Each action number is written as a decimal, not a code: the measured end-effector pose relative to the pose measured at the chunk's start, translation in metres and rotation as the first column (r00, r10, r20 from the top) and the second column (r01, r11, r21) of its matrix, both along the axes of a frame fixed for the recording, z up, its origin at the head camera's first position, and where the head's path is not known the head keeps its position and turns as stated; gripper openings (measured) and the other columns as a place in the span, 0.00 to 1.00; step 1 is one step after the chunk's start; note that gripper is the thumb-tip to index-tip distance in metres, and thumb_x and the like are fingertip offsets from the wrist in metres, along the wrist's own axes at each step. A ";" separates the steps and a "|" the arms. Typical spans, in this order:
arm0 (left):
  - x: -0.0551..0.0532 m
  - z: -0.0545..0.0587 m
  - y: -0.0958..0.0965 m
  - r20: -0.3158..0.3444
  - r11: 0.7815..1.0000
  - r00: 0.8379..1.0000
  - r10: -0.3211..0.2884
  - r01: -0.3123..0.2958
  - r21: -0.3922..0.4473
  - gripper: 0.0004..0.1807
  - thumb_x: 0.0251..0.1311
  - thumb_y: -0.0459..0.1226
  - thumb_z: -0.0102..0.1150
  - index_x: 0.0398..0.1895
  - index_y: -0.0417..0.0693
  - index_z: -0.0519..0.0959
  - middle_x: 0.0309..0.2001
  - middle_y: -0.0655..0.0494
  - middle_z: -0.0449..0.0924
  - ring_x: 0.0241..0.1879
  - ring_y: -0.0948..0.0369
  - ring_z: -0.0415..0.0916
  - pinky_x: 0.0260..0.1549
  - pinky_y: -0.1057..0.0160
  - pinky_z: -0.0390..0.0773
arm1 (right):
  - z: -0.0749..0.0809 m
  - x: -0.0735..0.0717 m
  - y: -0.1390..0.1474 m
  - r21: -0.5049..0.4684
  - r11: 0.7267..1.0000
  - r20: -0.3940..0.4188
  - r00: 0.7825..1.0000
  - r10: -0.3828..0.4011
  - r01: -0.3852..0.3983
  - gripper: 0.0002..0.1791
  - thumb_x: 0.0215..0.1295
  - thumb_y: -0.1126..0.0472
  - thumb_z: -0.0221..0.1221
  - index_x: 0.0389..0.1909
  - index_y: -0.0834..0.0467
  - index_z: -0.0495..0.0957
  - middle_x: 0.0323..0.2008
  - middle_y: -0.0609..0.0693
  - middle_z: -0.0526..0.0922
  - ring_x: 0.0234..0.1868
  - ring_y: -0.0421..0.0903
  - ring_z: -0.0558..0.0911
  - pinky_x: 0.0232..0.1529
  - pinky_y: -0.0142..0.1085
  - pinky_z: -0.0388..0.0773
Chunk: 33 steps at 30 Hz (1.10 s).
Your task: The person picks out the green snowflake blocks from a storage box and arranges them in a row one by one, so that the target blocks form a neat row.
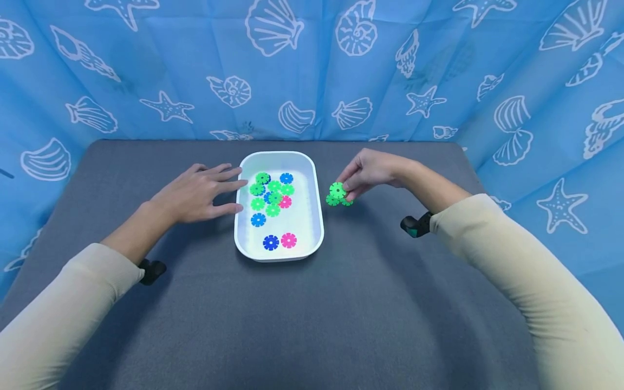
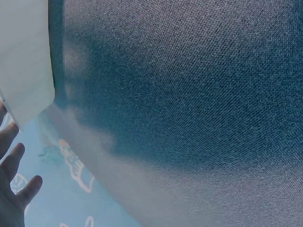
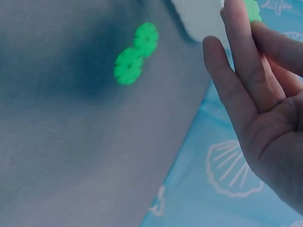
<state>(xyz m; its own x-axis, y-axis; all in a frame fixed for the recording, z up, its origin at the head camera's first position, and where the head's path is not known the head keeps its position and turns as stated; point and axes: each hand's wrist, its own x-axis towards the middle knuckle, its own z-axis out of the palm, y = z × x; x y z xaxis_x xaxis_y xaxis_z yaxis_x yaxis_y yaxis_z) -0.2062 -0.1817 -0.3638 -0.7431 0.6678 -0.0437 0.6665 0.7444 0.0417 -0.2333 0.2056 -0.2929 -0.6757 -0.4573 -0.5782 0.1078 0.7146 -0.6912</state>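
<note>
My right hand (image 1: 372, 172) pinches a green notched plastic disc (image 1: 337, 190) between thumb and fingers, just right of the white tray. In the right wrist view, that disc (image 3: 254, 9) peeks out behind the fingers. Two more green discs (image 3: 128, 66) lie side by side on the cloth below. With fingers spread and fairly straight, my left hand (image 1: 197, 190) is at the left rim of the tray (image 1: 319, 216). Inside the tray are several green discs (image 1: 257, 204), blue discs (image 1: 258, 219) and pink discs (image 1: 288, 240), some overlapping.
A dark grey cloth (image 1: 292, 319) covers the table. Behind and around it hangs a blue curtain (image 1: 195, 65) printed with white shells and starfish. Black wrist devices (image 1: 416, 225) show at both sleeves.
</note>
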 end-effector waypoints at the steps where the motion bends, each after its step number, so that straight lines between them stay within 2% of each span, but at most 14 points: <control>1: 0.000 0.000 0.000 0.000 1.000 1.000 0.000 0.000 -0.001 0.38 0.64 0.63 0.53 0.72 0.56 0.69 0.74 0.49 0.61 0.74 0.45 0.56 0.61 0.33 0.63 | -0.003 0.000 0.004 0.004 1.000 -0.012 1.000 -0.018 0.018 0.15 0.72 0.67 0.57 0.55 0.69 0.80 0.42 0.62 0.87 0.39 0.49 0.88 0.49 0.43 0.82; 6: 0.000 0.000 -0.001 0.000 1.000 1.000 0.001 -0.001 -0.007 0.38 0.65 0.64 0.52 0.72 0.56 0.69 0.75 0.48 0.61 0.74 0.44 0.56 0.60 0.33 0.63 | -0.019 0.003 0.019 0.011 0.990 -0.070 0.987 -0.142 0.143 0.15 0.72 0.67 0.57 0.53 0.72 0.80 0.36 0.59 0.88 0.34 0.45 0.88 0.50 0.44 0.81; 11: 0.000 0.000 -0.001 -0.002 1.000 1.000 0.008 -0.008 -0.006 0.37 0.64 0.63 0.53 0.72 0.56 0.69 0.75 0.48 0.61 0.74 0.44 0.56 0.60 0.33 0.62 | -0.041 0.006 0.030 -0.003 0.974 -0.118 0.967 -0.227 0.228 0.14 0.72 0.68 0.57 0.52 0.74 0.80 0.38 0.63 0.87 0.30 0.45 0.87 0.47 0.45 0.82; 15: 0.000 0.000 -0.001 -0.006 1.000 1.000 0.006 -0.006 -0.002 0.38 0.64 0.63 0.53 0.72 0.56 0.69 0.75 0.49 0.61 0.74 0.45 0.56 0.60 0.33 0.63 | -0.057 0.006 0.038 0.013 0.967 -0.165 0.955 -0.247 0.253 0.14 0.73 0.68 0.55 0.50 0.75 0.79 0.38 0.65 0.86 0.30 0.47 0.87 0.41 0.43 0.84; 20: 0.000 0.000 0.001 -0.008 1.000 1.000 -0.004 0.004 0.007 0.38 0.65 0.64 0.52 0.72 0.55 0.69 0.75 0.49 0.60 0.74 0.45 0.55 0.61 0.33 0.62 | -0.069 0.007 0.046 0.051 0.958 -0.204 0.942 -0.268 0.283 0.13 0.73 0.69 0.54 0.49 0.75 0.79 0.37 0.64 0.86 0.29 0.46 0.87 0.39 0.42 0.84; 26: 0.000 0.000 0.001 -0.005 1.000 1.000 -0.001 0.001 0.006 0.38 0.65 0.63 0.53 0.72 0.55 0.69 0.75 0.48 0.61 0.74 0.45 0.55 0.61 0.33 0.62 | -0.077 0.008 0.048 0.059 0.953 -0.204 0.938 -0.280 0.297 0.13 0.73 0.69 0.54 0.48 0.76 0.79 0.34 0.62 0.86 0.28 0.46 0.87 0.36 0.40 0.85; 33: 0.000 0.000 0.000 -0.003 1.000 1.000 -0.004 0.004 0.010 0.38 0.65 0.64 0.51 0.72 0.56 0.69 0.75 0.49 0.60 0.74 0.45 0.56 0.61 0.33 0.62 | -0.081 0.010 0.049 0.053 0.950 -0.229 0.930 -0.289 0.308 0.12 0.74 0.69 0.53 0.46 0.75 0.80 0.35 0.63 0.86 0.30 0.47 0.88 0.37 0.40 0.85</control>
<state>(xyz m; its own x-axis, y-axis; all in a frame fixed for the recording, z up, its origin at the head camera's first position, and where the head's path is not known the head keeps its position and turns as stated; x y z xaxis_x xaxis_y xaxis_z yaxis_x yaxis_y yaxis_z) -0.2064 -0.1820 -0.3643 -0.7404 0.6712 -0.0352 0.6697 0.7411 0.0469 -0.2229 0.2545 -0.3737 -0.8859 -0.1702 -0.4314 0.1807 0.7302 -0.6589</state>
